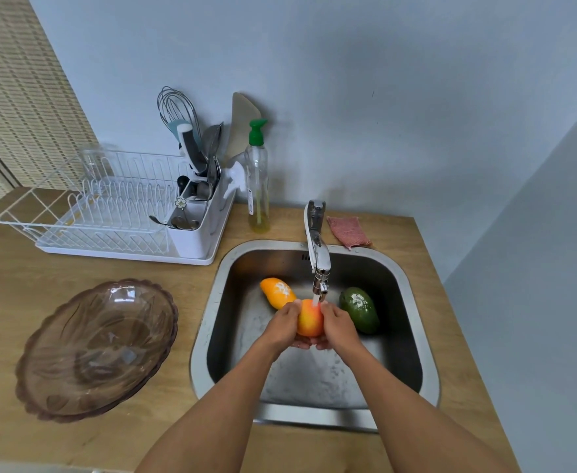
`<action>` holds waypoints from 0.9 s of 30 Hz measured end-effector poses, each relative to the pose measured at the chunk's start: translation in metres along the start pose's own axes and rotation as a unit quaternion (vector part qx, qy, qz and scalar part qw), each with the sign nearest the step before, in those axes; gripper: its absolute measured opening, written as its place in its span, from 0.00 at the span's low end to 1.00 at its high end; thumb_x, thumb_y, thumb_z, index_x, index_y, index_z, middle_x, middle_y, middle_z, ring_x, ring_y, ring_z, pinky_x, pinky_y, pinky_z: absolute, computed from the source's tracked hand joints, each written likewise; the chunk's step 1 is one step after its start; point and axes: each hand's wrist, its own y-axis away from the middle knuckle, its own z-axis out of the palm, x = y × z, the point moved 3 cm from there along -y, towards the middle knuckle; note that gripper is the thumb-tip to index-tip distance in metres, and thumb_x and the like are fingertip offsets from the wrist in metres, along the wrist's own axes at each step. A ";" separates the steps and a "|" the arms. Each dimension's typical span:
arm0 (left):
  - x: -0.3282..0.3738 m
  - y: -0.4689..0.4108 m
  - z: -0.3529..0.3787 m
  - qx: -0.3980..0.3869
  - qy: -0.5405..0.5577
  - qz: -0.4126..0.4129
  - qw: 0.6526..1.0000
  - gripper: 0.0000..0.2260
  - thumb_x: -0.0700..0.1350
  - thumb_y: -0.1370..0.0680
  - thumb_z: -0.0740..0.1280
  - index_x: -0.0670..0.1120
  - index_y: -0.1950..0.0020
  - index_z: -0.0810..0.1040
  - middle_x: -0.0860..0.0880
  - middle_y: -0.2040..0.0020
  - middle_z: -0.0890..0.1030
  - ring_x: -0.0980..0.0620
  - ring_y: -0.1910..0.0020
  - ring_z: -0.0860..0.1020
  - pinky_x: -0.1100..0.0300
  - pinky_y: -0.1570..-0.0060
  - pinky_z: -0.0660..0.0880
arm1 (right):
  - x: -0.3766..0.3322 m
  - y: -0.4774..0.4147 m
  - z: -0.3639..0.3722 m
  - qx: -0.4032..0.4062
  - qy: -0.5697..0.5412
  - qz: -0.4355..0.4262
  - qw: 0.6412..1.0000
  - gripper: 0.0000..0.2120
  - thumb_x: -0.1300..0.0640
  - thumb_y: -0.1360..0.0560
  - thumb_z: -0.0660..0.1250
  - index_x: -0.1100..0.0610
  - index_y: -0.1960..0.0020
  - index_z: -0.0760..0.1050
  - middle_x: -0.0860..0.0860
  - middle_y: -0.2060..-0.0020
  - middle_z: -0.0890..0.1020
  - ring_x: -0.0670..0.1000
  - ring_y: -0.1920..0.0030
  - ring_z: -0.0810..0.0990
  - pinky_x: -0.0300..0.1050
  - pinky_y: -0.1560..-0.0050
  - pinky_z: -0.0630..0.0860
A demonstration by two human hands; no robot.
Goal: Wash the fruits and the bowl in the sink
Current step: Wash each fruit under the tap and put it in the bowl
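In the lower middle of the frame, both hands hold one red fruit [310, 320] over the sink [314, 416]. The left hand [282, 324] grips its left side and the right hand [338, 326] grips its right side. The fingers of both hands are curled under and around the fruit, and they meet below it. The fruit is right under the tap [317, 247], and a thin stream of water [315, 302] falls on its top.

Two more fruits lie on the bottom of the sink. The orange fruit [277, 292] is just to the upper left of the hands, and the green fruit [360, 310] is just to the right of them. Both have white spots on the skin.

The bowl [99, 349], brown and see-through, stands on the table [7, 302] at the left of the frame, well apart from the sink.

Above the bowl there is a white rack [109, 213] with utensils in its holder. A bottle [258, 186] with a green pump stands beside the rack. A pink cloth [348, 230] lies to the right of the tap.
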 end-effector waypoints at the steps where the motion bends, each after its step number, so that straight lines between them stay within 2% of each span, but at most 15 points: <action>1: 0.000 0.000 0.000 0.000 0.002 0.000 1.000 0.20 0.55 0.16 0.50 0.44 0.37 0.71 0.36 0.51 0.81 0.46 0.61 0.82 0.54 0.59 0.82 | 0.000 0.000 0.001 -0.007 0.009 -0.005 1.000 0.15 0.47 0.18 0.54 0.54 0.42 0.74 0.57 0.60 0.81 0.50 0.73 0.80 0.43 0.71 0.78; 5: 0.001 -0.003 0.000 -0.001 0.002 0.006 1.000 0.20 0.55 0.16 0.51 0.44 0.35 0.72 0.36 0.48 0.81 0.46 0.60 0.82 0.52 0.58 0.83 | -0.002 0.002 0.003 -0.022 0.016 -0.019 0.999 0.16 0.46 0.21 0.61 0.53 0.37 0.74 0.53 0.57 0.81 0.50 0.70 0.81 0.43 0.70 0.78; 7: 0.000 -0.004 0.000 -0.002 -0.004 0.004 1.000 0.20 0.56 0.16 0.50 0.44 0.35 0.71 0.36 0.47 0.81 0.46 0.60 0.83 0.52 0.57 0.83 | -0.004 0.003 0.002 -0.029 -0.001 -0.011 1.000 0.16 0.48 0.20 0.59 0.53 0.36 0.73 0.53 0.58 0.81 0.51 0.70 0.81 0.45 0.68 0.79; 12: 0.000 -0.001 -0.003 -0.002 -0.010 0.000 1.000 0.21 0.56 0.16 0.49 0.44 0.35 0.70 0.37 0.47 0.81 0.46 0.58 0.82 0.54 0.57 0.82 | -0.004 0.005 0.002 -0.041 -0.012 -0.002 0.999 0.14 0.48 0.18 0.55 0.53 0.39 0.73 0.59 0.57 0.82 0.54 0.68 0.82 0.53 0.59 0.82; 17: 0.005 -0.003 -0.003 -0.001 -0.016 0.003 1.000 0.20 0.56 0.16 0.49 0.45 0.33 0.70 0.37 0.45 0.80 0.45 0.57 0.83 0.54 0.56 0.82 | -0.006 0.004 0.006 -0.042 0.016 -0.016 0.999 0.17 0.43 0.21 0.61 0.50 0.37 0.70 0.55 0.49 0.81 0.53 0.63 0.84 0.49 0.61 0.82; 23: 0.001 -0.004 -0.006 0.004 -0.018 -0.003 1.000 0.23 0.60 0.17 0.49 0.47 0.31 0.68 0.37 0.46 0.81 0.46 0.57 0.83 0.54 0.57 0.83 | -0.007 0.001 0.005 -0.049 -0.021 0.032 0.998 0.16 0.49 0.17 0.51 0.56 0.37 0.69 0.65 0.56 0.82 0.56 0.68 0.81 0.52 0.59 0.82; 25: 0.000 -0.002 -0.007 -0.002 -0.005 -0.014 1.000 0.23 0.60 0.17 0.49 0.47 0.32 0.68 0.37 0.47 0.82 0.45 0.56 0.84 0.55 0.57 0.83 | -0.005 0.000 0.006 -0.041 -0.030 0.050 0.997 0.17 0.48 0.17 0.49 0.56 0.38 0.68 0.64 0.62 0.82 0.56 0.70 0.81 0.52 0.61 0.82; 27: 0.000 0.000 -0.008 -0.023 0.017 -0.017 0.999 0.21 0.58 0.18 0.52 0.49 0.30 0.68 0.38 0.43 0.80 0.44 0.52 0.83 0.52 0.55 0.83 | -0.004 0.001 0.008 -0.039 -0.045 0.069 0.996 0.18 0.45 0.17 0.47 0.56 0.40 0.67 0.62 0.68 0.81 0.56 0.73 0.80 0.49 0.66 0.82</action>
